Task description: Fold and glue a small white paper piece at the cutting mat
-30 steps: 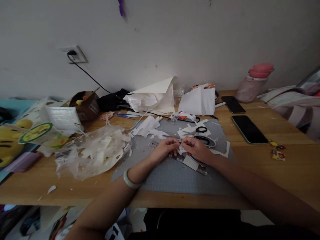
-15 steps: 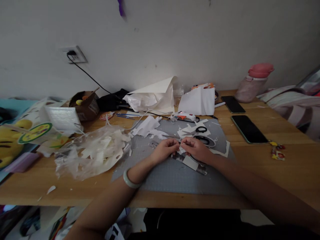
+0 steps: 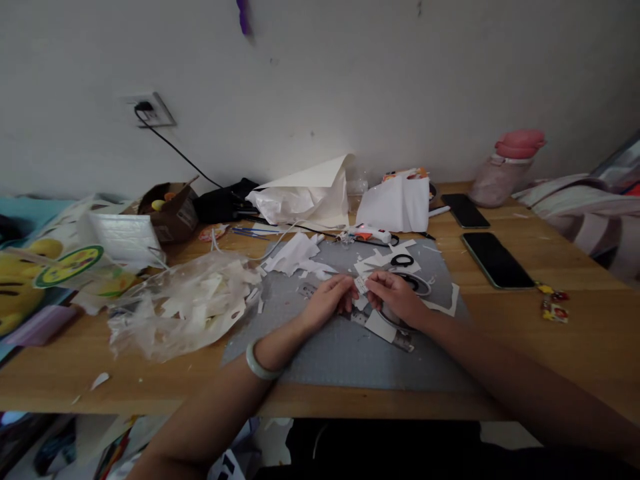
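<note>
My left hand [image 3: 331,300] and my right hand [image 3: 395,297] meet over the grey cutting mat [image 3: 345,347], fingers curled. Together they pinch a small white paper piece [image 3: 361,285] between the fingertips. A pale bangle [image 3: 260,363] circles my left wrist. Under my right hand lie a metal ruler [image 3: 400,339] and a white paper scrap [image 3: 380,325]. Black-handled scissors [image 3: 403,261] rest just beyond my hands on paper offcuts.
A clear plastic bag of paper scraps [image 3: 185,303] lies left of the mat. A glue gun [image 3: 367,233], white bags [image 3: 305,193] and a cardboard box [image 3: 173,210] sit behind. Two phones [image 3: 495,260] and a pink-lidded bottle [image 3: 507,167] are to the right.
Both hands stay together over the mat; the paper piece between the fingertips has turned up slightly, showing more white. Nothing else has moved.
</note>
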`<state>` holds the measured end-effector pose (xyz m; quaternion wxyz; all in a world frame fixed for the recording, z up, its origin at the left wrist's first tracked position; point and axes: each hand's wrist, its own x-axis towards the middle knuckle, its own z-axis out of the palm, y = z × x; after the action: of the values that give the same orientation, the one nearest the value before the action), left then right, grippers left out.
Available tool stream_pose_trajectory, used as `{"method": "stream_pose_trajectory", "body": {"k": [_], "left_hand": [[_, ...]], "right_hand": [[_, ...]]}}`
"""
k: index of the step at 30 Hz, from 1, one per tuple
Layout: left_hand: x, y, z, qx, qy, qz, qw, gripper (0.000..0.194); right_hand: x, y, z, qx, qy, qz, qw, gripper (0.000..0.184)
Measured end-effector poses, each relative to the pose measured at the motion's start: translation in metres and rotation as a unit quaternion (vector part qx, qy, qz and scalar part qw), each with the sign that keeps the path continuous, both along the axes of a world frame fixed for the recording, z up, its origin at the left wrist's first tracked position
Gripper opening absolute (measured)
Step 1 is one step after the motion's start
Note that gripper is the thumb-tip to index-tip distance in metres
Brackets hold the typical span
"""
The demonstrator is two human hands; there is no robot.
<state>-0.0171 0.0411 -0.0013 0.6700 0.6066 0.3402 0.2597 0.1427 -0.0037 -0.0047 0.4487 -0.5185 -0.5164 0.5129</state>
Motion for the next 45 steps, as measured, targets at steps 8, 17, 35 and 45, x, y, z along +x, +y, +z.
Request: {"method": "stream_pose_trajectory", "body": {"k": [8,17,35,45], "left_hand": [[0.0009,-0.0026,-0.0045,0.012,-0.004,-0.049,0.999,0.022],[0.0015,-0.0031,-0.0006,0.019,0.008,-0.029,0.999,0.021],[-0.0032,-0.0021,0.0027,-0.036,0.037,-0.022,0.998,0.012],[0.0000,-0.0003,-0.0019,-0.006,0.042,-0.024,0.999,0.026]], "right_hand": [[-0.0002,-0.0001,-0.0006,0.007,-0.016,0.004,1.000,0.031],[-0.0004,-0.0016,-0.0057,0.027,-0.031,0.004,0.999,0.026],[-0.0019,-0.0063,0.0006,0.018,-0.069,0.059,0.996,0.019],[-0.0009,-0.0017,-0.0045,0.028,-0.058,0.019,0.998,0.020]]}}
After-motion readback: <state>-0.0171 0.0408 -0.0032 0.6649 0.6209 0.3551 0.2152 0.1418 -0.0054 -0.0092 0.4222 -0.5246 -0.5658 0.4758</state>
